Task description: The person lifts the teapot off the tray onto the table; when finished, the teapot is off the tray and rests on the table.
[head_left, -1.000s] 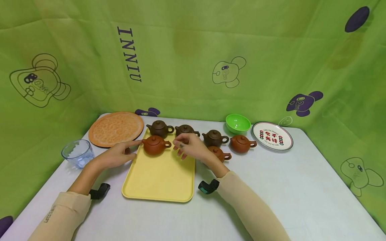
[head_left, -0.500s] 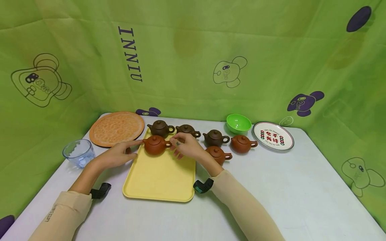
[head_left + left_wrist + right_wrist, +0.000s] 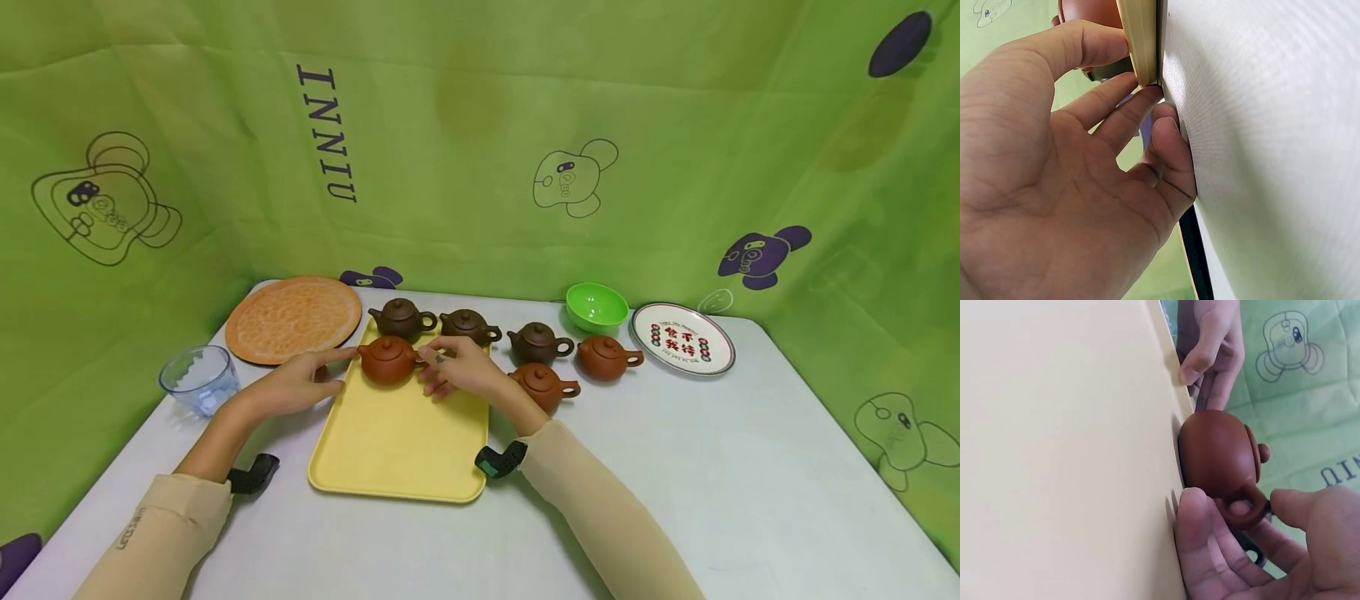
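The right hand pinches the loop handle of a reddish clay teapot between thumb and forefinger, the other fingers resting on the tray beneath it. The pot stands upright just left of that hand, at the far left corner of the yellow tray. Beyond the pot, the left hand grips the tray's left rim, thumb on top and fingers curled under the edge against the desk. The step in hand looks like settling this pot in place; the next move probably calls for a clean release without tipping it. Other teapots stand just beyond and right of the right hand.
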A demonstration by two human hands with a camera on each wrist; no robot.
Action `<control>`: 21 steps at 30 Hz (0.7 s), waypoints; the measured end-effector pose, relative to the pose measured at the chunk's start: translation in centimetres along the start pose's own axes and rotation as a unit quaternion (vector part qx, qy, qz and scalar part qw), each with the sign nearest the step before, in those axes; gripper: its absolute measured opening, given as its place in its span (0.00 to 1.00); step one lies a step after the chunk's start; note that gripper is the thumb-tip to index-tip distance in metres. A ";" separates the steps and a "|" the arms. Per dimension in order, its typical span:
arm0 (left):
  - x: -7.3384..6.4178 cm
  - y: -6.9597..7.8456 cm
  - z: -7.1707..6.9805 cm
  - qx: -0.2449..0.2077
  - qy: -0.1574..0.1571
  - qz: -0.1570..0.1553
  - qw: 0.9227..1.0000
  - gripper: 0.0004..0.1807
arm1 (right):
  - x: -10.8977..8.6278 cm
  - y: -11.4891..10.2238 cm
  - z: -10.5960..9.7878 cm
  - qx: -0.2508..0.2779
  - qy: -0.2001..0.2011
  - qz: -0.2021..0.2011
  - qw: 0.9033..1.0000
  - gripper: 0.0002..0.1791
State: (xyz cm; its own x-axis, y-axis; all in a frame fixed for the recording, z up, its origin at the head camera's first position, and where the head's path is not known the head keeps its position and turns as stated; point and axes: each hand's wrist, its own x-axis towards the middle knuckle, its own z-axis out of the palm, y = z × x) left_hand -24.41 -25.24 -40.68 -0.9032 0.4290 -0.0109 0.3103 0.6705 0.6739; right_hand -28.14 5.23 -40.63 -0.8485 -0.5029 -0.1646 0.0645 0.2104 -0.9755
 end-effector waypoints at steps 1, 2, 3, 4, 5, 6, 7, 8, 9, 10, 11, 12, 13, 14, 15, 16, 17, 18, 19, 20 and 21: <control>0.0 0.0 0.0 0.000 -0.001 0.000 1.000 0.35 | 0.1 0.0 0.0 0.002 0.000 0.001 1.000 0.18; 0.0 0.1 0.0 -0.001 -0.001 0.000 1.000 0.35 | 0.1 0.1 0.1 0.005 0.001 0.002 1.000 0.18; 0.0 0.1 0.0 -0.001 -0.002 -0.001 1.000 0.35 | 0.2 0.1 0.1 0.007 0.001 0.004 1.000 0.18; -0.1 0.1 0.1 0.000 -0.002 -0.002 1.000 0.35 | 0.2 0.2 0.1 0.010 0.002 0.005 1.000 0.18; -0.1 0.1 0.1 0.000 -0.001 -0.003 1.000 0.35 | 0.3 0.2 0.2 0.012 0.002 0.007 1.000 0.18; -0.1 0.1 0.1 0.001 -0.001 -0.004 1.000 0.35 | 0.3 0.2 0.2 0.014 0.002 0.009 1.000 0.18; -0.1 0.1 0.1 0.001 0.000 -0.004 1.000 0.35 | 0.3 0.2 0.2 0.016 0.002 0.011 1.000 0.18; 0.0 0.1 0.1 0.002 0.000 -0.003 1.000 0.35 | 0.4 0.2 0.3 0.018 0.003 0.012 1.000 0.19; 0.0 0.0 0.0 0.002 0.000 -0.002 1.000 0.35 | 0.3 0.1 0.3 0.019 0.003 0.014 1.000 0.19; 0.0 0.0 0.0 0.003 0.001 0.000 1.000 0.35 | 0.3 0.1 0.4 0.021 0.005 0.015 1.000 0.19; 0.0 0.0 0.0 0.004 0.001 0.001 1.000 0.35 | 0.3 0.0 0.5 0.023 0.006 0.015 1.000 0.19; 0.0 0.0 0.0 0.004 0.001 0.002 1.000 0.35 | 0.2 -0.1 0.5 0.025 0.008 0.015 1.000 0.19; 0.0 -0.1 0.0 0.005 0.001 0.003 1.000 0.35 | 0.2 -0.1 0.6 0.028 0.011 0.015 0.999 0.18; 0.0 -0.1 0.1 0.005 0.001 0.004 1.000 0.35 | 0.1 -0.2 0.6 0.031 0.013 0.015 0.999 0.18; 0.1 -0.1 0.1 0.004 0.001 0.004 1.000 0.35 | 0.1 -0.2 0.7 0.034 0.016 0.014 0.999 0.17; 0.1 -0.1 0.1 0.004 0.002 0.004 1.000 0.35 | 0.1 -0.3 0.8 0.037 0.018 0.014 0.999 0.17; 0.1 -0.1 0.1 0.004 0.002 0.004 1.000 0.35 | 0.1 -0.3 0.8 0.040 0.020 0.013 0.999 0.17; 0.1 0.0 0.1 0.004 0.002 0.004 1.000 0.35 | 0.1 -0.3 0.9 0.042 0.021 0.012 0.999 0.17; 0.0 0.0 0.1 0.004 0.002 0.005 1.000 0.35 | 0.1 -0.3 0.9 0.044 0.021 0.011 0.999 0.17; 0.0 0.0 0.1 0.005 0.002 0.005 1.000 0.34 | 0.1 -0.2 1.0 0.046 0.022 0.010 0.999 0.16; 0.0 0.0 0.1 0.005 0.001 0.004 1.000 0.34 | 0.1 -0.2 1.0 0.048 0.022 0.009 0.999 0.16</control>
State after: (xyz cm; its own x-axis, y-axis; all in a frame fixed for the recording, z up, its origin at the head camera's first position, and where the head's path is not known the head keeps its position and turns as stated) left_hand -24.38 -25.17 -40.72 -0.9014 0.4329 -0.0031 0.3209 0.6730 0.6664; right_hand -27.74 4.27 -40.62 -0.8688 -0.4625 -0.1772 0.1274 0.1370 -0.9823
